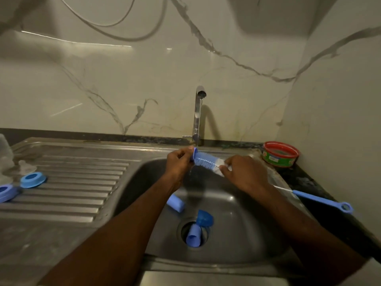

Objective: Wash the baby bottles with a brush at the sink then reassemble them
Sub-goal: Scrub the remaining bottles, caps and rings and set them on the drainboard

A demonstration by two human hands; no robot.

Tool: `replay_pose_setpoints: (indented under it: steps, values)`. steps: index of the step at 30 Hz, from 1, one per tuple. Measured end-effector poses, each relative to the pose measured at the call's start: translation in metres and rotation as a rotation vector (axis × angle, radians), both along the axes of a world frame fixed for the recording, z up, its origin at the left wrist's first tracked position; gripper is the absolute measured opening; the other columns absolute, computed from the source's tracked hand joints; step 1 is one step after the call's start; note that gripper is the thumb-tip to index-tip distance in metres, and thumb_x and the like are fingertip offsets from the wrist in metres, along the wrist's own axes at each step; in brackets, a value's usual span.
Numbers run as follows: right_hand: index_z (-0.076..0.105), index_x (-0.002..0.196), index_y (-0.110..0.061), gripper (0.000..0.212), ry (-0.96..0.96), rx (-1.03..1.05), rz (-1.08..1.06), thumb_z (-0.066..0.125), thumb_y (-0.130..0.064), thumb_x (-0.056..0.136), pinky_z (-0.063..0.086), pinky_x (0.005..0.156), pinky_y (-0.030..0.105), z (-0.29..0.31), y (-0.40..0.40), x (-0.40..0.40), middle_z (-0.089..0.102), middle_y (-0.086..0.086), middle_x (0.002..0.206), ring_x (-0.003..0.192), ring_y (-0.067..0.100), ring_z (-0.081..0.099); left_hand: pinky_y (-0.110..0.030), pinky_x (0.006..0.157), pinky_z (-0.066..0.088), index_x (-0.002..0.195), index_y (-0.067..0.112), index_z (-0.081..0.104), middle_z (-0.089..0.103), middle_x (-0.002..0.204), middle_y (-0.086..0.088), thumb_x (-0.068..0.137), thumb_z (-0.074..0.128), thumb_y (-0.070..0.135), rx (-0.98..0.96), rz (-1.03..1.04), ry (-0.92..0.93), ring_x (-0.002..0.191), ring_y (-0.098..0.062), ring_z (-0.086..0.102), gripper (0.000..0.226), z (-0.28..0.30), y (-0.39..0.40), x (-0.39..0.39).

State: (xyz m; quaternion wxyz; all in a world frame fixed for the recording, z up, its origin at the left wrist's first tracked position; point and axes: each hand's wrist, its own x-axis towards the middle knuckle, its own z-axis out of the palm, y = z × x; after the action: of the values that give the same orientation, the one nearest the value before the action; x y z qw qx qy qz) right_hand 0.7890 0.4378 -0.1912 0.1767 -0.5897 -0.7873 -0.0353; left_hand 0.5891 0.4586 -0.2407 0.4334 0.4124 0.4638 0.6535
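I see both hands up over the sink bowl (257,223), right under the tap (198,112). A thin stream of water runs down from the tap. The left hand (178,165) pinches the blue end of the bottle brush (206,162) with curled fingers. The right hand (244,174) grips the other end, where the brush is white. So the brush lies sideways between the two hands, tilted a little down to the right, and the water falls near its blue end.

Down in the bowl lie three blue pieces. One blue tube (175,203) lies below the left arm. A second tube (193,237) rests in the drain hole, and a dark blue cap (204,218) touches it.

On the ribbed draining board (72,188) to the left sit two blue rings (33,180). A thin blue brush (321,200) lies on the right edge, near a red and green tub (280,154).
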Motion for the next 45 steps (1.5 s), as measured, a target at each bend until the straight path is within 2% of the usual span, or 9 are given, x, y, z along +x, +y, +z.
replay_pose_setpoints:
  steps: [7,13,20,24,28,32,37,42,45]
  values:
    - [0.072,0.112,-0.025,0.034,0.143,0.228,-0.095,0.057,-0.052,0.097,0.055,0.081,0.040,0.002,-0.003,0.002,0.074,0.003,0.102,0.092,0.024,0.067,-0.025,0.073,0.061,0.099,0.012,0.071,0.072,0.105,-0.017,0.099,0.062,0.027,-0.080,-0.077,-0.083,0.093,-0.023,0.071,0.017,0.003,-0.004,0.001]
    - [0.072,0.118,-0.025,0.035,0.047,-0.057,0.065,0.058,-0.049,0.097,0.052,0.082,0.036,0.003,-0.001,0.000,0.072,0.001,0.110,0.093,0.019,0.063,-0.034,0.082,0.061,0.108,0.007,0.072,0.074,0.101,-0.015,0.099,0.061,0.037,0.007,0.058,0.046,0.095,-0.026,0.073,0.033,-0.003,-0.001,0.000]
    - [0.071,0.114,-0.026,0.036,0.114,0.190,-0.078,0.053,-0.054,0.099,0.055,0.080,0.038,-0.004,0.000,0.001,0.073,0.001,0.102,0.091,0.020,0.066,-0.038,0.093,0.059,0.107,0.011,0.070,0.073,0.107,-0.015,0.100,0.060,0.033,-0.042,-0.059,-0.048,0.104,-0.026,0.072,0.025,-0.001,-0.001,0.002]
    - [0.072,0.117,-0.027,0.036,-0.059,0.066,0.042,0.052,-0.051,0.100,0.052,0.083,0.036,0.001,0.000,0.002,0.072,-0.001,0.107,0.095,0.018,0.064,-0.030,0.080,0.061,0.108,0.008,0.072,0.074,0.102,-0.012,0.097,0.062,0.039,-0.005,0.038,0.083,0.095,-0.021,0.073,0.034,-0.004,0.001,-0.002]
    - [0.070,0.112,-0.028,0.032,0.048,0.145,0.128,0.051,-0.051,0.101,0.054,0.081,0.037,0.003,-0.004,0.000,0.072,-0.001,0.101,0.088,0.016,0.063,-0.029,0.070,0.055,0.104,0.009,0.073,0.074,0.092,-0.014,0.094,0.065,0.045,-0.030,0.067,0.077,0.080,-0.019,0.069,0.038,-0.007,0.000,-0.007]
    - [0.070,0.115,-0.025,0.033,0.122,0.211,-0.076,0.053,-0.049,0.101,0.052,0.081,0.036,-0.004,0.001,0.005,0.072,0.002,0.103,0.091,0.019,0.065,-0.037,0.082,0.059,0.106,0.013,0.074,0.075,0.099,-0.013,0.093,0.067,0.043,-0.024,0.006,0.027,0.089,-0.023,0.071,0.034,0.000,-0.001,0.000]
    - [0.070,0.121,-0.025,0.035,0.055,-0.090,0.095,0.056,-0.049,0.099,0.050,0.083,0.033,-0.004,0.006,0.002,0.072,0.002,0.112,0.095,0.017,0.063,-0.028,0.075,0.060,0.107,0.011,0.073,0.074,0.102,-0.010,0.095,0.068,0.031,0.038,0.042,0.004,0.091,-0.017,0.073,0.024,-0.003,-0.002,-0.002]
    - [0.072,0.114,-0.025,0.032,0.167,0.207,0.011,0.056,-0.049,0.099,0.052,0.080,0.034,-0.001,0.004,0.006,0.073,0.001,0.101,0.088,0.017,0.064,-0.030,0.084,0.060,0.118,0.004,0.069,0.072,0.109,-0.014,0.099,0.060,0.028,-0.034,-0.028,-0.003,0.102,-0.025,0.071,0.032,-0.004,-0.001,0.000]
    - [0.072,0.115,-0.022,0.034,0.084,0.078,-0.052,0.056,-0.048,0.100,0.052,0.085,0.036,-0.007,0.008,0.010,0.072,0.004,0.104,0.092,0.019,0.064,-0.035,0.090,0.060,0.114,0.006,0.069,0.071,0.112,-0.015,0.099,0.061,0.027,-0.035,-0.062,0.009,0.104,-0.025,0.071,0.027,-0.007,0.001,0.005]
